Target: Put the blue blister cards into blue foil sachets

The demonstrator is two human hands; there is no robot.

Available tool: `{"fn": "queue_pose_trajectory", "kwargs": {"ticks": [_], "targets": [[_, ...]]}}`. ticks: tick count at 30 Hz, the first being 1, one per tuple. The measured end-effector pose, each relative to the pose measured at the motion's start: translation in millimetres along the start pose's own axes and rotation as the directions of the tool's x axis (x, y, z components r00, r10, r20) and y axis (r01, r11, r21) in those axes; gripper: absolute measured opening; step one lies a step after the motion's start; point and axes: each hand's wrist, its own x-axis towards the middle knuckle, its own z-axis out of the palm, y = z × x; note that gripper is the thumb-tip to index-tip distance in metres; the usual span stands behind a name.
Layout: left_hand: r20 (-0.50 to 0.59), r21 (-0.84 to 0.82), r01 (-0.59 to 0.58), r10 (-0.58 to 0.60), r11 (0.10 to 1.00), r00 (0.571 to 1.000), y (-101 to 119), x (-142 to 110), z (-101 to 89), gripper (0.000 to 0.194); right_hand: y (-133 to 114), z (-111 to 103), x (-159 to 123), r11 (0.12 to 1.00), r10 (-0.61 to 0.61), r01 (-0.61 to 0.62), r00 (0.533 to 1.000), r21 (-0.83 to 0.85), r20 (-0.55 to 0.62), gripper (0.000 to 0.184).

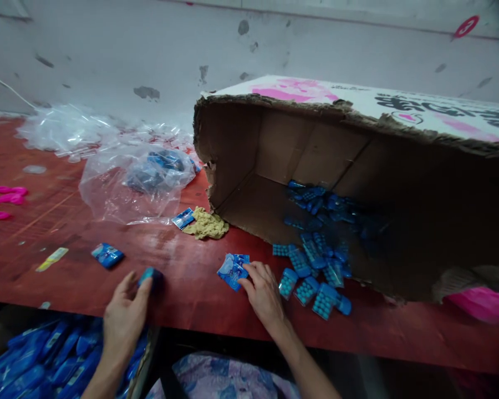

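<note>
My right grip (264, 296), just below and right of the frame's middle, has thumb and fingertips closed on the right edge of a blue packet (232, 270), flat, thin and squarish, its glossy face printed with pale, swirling shapes. My left grip (125, 310), lower left of centre, is curved beside a small rounded blue piece (151, 279), smooth but blurred, at the thumb's tip; I cannot tell whether I am gripping it. Another shiny blue packet (107, 255) lies further left on the red desk (183, 285), whose surface is smooth, faintly glossy and scuffed. To the right of my right grip, little clear boxes (324, 301) with blue caps show rows of round turquoise beads, spilling from a cardboard carton (233, 145) on its side, brown inside, its rim torn and fibrous. At centre left sit a crumpled yellowish cloth (208, 223), wrinkled and soft-looking, and a filmy, creased transparent bag (108, 185) with blue things inside.
</note>
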Motion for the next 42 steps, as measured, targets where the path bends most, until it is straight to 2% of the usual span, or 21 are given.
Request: {"fn": "queue_pose_trajectory", "kwargs": {"ticks": [1, 3, 5, 7, 9, 11, 13, 15, 16, 18, 19, 20, 21, 23, 24, 26, 28, 29, 31, 34, 42], "targets": [[-0.065, 0.124, -0.038, 0.046, 0.992, 0.997, -2, 4, -5.7, 0.059, 0, 3, 3, 0.997, 0.016, -0.016, 1.000, -0.080, -0.001, 0.025], [-0.160, 0.256, -0.164, 0.209, 0.953, 0.965, -2, 1, -8.3, 0.059, -1, 11, 7, 0.978, 0.048, -0.048, 0.999, -0.203, -0.006, 0.020], [-0.169, 0.291, -0.348, 0.406, 0.891, 0.898, 4, -10, -0.1, 0.055, -2, 17, 8, 0.961, 0.064, -0.067, 0.998, -0.268, -0.019, 0.016], [-0.103, 0.346, -0.448, 0.508, 0.824, 0.855, 9, -20, 13.6, 0.053, -2, 20, 8, 0.956, 0.060, -0.068, 0.998, -0.285, -0.037, 0.017], [0.048, 0.456, -0.481, 0.519, 0.749, 0.854, 10, -22, 26.3, 0.051, 0, 22, 7, 0.959, 0.051, -0.064, 0.997, -0.276, -0.053, 0.019], [0.173, 0.550, -0.484, 0.473, 0.681, 0.864, 7, -17, 33.8, 0.049, 1, 22, 7, 0.966, 0.044, -0.059, 0.997, -0.254, -0.064, 0.019], [0.192, 0.580, -0.465, 0.443, 0.669, 0.876, 1, -11, 35.7, 0.049, 3, 21, 8, 0.970, 0.038, -0.054, 0.997, -0.237, -0.069, 0.018], [0.137, 0.507, -0.451, 0.448, 0.735, 0.884, -2, -11, 35.4, 0.048, 3, 19, 8, 0.976, 0.027, -0.042, 0.997, -0.214, -0.073, 0.018], [0.119, 0.411, -0.449, 0.441, 0.793, 0.889, -1, -14, 35.9, 0.047, 3, 17, 8, 0.983, 0.019, -0.033, 0.997, -0.180, -0.080, 0.018], [0.162, 0.101, -0.384, 0.366, 0.918, 0.917, 7, -27, 40.8, 0.048, 0, 12, 8, 0.999, 0.012, -0.016, 0.995, -0.038, -0.096, 0.016], [0.242, -0.081, -0.278, 0.290, 0.957, 0.926, 14, -35, 45.5, 0.051, -1, 9, 7, 0.998, 0.019, -0.012, 0.995, 0.069, -0.097, 0.015], [0.358, -0.227, -0.118, 0.195, 0.967, 0.913, 21, -43, 51.5, 0.055, -3, 7, 7, 0.982, 0.033, -0.016, 0.996, 0.190, -0.084, 0.014], [0.469, -0.315, 0.041, 0.118, 0.948, 0.875, 28, -50, 58.3, 0.057, -4, 5, 7, 0.950, 0.053, -0.033, 0.997, 0.309, -0.056, 0.012], [0.619, -0.386, 0.257, 0.042, 0.886, 0.784, 40, -62, 71.9, 0.048, -6, 4, 7, 0.853, 0.106, -0.095, 0.994, 0.513, 0.008, 0.009], [0.664, -0.400, 0.323, 0.029, 0.858, 0.747, 44, -66, 77.9, 0.040, -7, 4, 7, 0.792, 0.142, -0.133, 0.989, 0.596, 0.032, 0.012], [0.711, -0.425, 0.404, 0.023, 0.810, 0.703, 47, -72, 87.0, 0.027, -6, 7, 6, 0.646, 0.230, -0.216, 0.970, 0.732, 0.083, 0.023], [0.717, -0.445, 0.444, 0.013, 0.778, 0.697, 45, -77, 92.5, 0.023, -6, 11, 4, 0.517, 0.290, -0.288, 0.945, 0.806, 0.151, 0.025], [0.707, -0.453, 0.440, 0.011, 0.775, 0.707, 43, -78, 94.2, 0.022, -6, 13, 3, 0.478, 0.300, -0.318, 0.935, 0.819, 0.188, 0.022], [0.670, -0.466, 0.399, 0.021, 0.790, 0.742, 39, -80, 96.4, 0.021, -8, 14, 0, 0.468, 0.302, -0.352, 0.926, 0.811, 0.228, 0.015], [0.638, -0.470, 0.354, 0.034, 0.809, 0.769, 35, -81, 98.3, 0.021, -11, 13, -3, 0.524, 0.305, -0.359, 0.926, 0.772, 0.223, 0.014], [0.630, -0.451, 0.331, 0.034, 0.829, 0.776, 31, -83, 105.6, 0.025, -11, 12, -8, 0.756, 0.305, -0.316, 0.945, 0.574, 0.119, 0.015]]}}
